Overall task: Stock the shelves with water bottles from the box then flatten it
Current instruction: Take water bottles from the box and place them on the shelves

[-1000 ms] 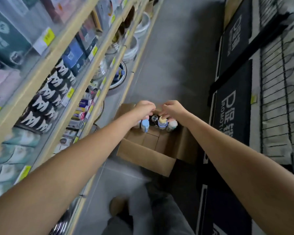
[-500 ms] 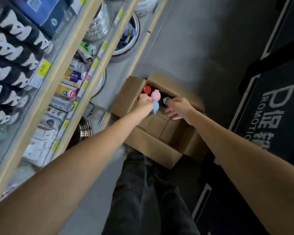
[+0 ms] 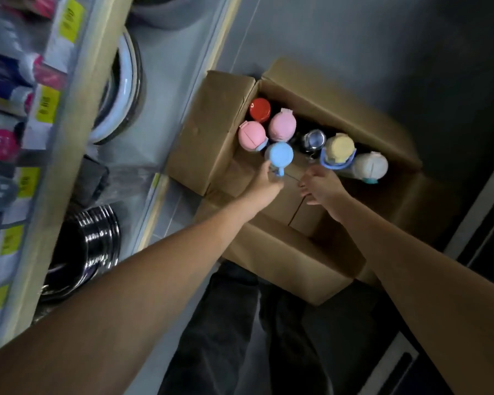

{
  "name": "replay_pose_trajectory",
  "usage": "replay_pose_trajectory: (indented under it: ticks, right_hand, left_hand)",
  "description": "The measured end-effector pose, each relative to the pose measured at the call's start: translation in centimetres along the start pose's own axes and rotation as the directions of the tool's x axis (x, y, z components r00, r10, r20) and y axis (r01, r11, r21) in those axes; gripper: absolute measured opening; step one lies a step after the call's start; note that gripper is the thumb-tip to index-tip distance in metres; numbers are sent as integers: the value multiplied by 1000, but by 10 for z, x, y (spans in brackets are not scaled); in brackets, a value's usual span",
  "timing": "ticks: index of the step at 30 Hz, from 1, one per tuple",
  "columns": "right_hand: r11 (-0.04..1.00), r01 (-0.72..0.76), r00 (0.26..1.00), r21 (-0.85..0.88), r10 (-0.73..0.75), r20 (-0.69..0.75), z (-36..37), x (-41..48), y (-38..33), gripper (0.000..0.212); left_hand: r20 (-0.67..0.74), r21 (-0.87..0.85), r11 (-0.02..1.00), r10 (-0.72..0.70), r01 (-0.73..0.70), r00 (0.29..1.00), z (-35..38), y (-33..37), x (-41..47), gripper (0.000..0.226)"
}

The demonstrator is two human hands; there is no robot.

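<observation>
**Location.** The cardboard box [image 3: 271,252] stands on the floor [image 3: 340,32] at the centre of the head view, flaps turned out. The shelving [image 3: 60,178] runs along the 9 o'clock side.

**Contents.** Seven bottles stand upright in the box, grouped toward its 12 o'clock wall.
- Left group: the red-lidded bottle [image 3: 260,109], two pink-lidded bottles [image 3: 282,126] and the blue-lidded bottle [image 3: 279,154].
- Toward 3 o'clock: a steel-capped bottle [image 3: 313,139], a yellow-lidded bottle [image 3: 340,147] and a white bottle [image 3: 370,165].

**Hands.**
- The left hand [image 3: 264,186] reaches in from 7 o'clock and lies against the blue-lidded bottle just under its lid. Its fingers are hidden, so I cannot tell whether a grasp is closed.
- The right hand [image 3: 321,186] reaches in from 5 o'clock. Its fingers are loose and spread and it carries nothing. It lies just beside the yellow-lidded bottle, at that bottle's 7 o'clock.

**Progress.** In my judgement the work is at an early-to-middle stage.
- No bottle is lifted clear of the box.
- The shelf goods are blurred, so bottles already stocked cannot be confirmed.
- Bare bottom board shows at the box's 6 o'clock side, which suggests some stock may be out.
- Seven bottles remain to be shelved, and the box is not yet flattened.
</observation>
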State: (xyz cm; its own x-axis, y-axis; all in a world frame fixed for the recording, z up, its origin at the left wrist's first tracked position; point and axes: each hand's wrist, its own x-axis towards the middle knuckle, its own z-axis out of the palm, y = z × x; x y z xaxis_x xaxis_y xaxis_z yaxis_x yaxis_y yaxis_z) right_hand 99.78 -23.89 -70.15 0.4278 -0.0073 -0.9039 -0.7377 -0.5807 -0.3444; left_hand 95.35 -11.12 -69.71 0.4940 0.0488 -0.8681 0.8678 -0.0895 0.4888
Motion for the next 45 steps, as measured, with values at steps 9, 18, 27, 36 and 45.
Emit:
replay_pose_trajectory:
  ticks: [9,18,27,36,45]
  right_hand:
    - [997,74,997,-34,-74,3,42,124,41,67]
    - [909,412,910,-70,-405,92,50,164,49,80]
    - [901,406,910,-153,-384,155,42,140,66,86]
    - [789,493,870,-365,-442,219,15,37,35,95]
    - [617,686,719,-385,-655,232,-22,-136,-17,86]
  left_hand:
    - [-83,-62,996,62,-67,995,18,-53,117,81]
    - [-96,-82,978,185,-193,978,21,-75,160,77]
    - [-178,-88,972,198,-216,964,30,-84,124,68]
    - [-266,-140,953,227,-270,937,22,-53,-9,46]
    - [-362,-143,936,253,-321,897,10,17,-195,48]
